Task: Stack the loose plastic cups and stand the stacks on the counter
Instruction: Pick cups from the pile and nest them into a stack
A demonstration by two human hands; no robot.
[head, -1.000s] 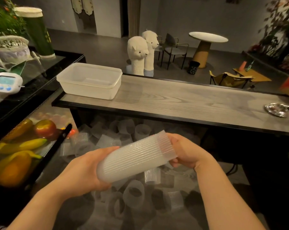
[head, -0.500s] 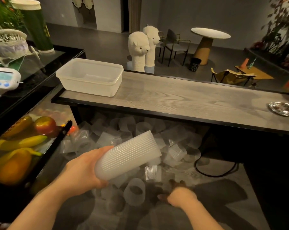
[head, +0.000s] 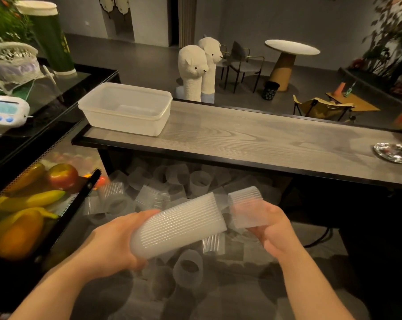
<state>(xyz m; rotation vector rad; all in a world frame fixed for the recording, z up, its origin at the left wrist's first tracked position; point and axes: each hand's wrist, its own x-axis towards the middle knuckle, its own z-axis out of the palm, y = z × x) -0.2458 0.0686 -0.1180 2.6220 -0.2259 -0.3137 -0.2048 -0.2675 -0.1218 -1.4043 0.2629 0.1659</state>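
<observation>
We get one head-worn wide-angle view, facing forward and down, close over the hands, counter (head: pixel 253 137) just beyond.

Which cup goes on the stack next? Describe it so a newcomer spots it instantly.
Start at the long grey wooden counter; below its front edge the person's two hands are raised over a pile of loose cups. The left hand grips the long stack of cups. The next one is the single ribbed cup held by the right hand, just off the stack's open end: the only loose cup in a hand.
</observation>
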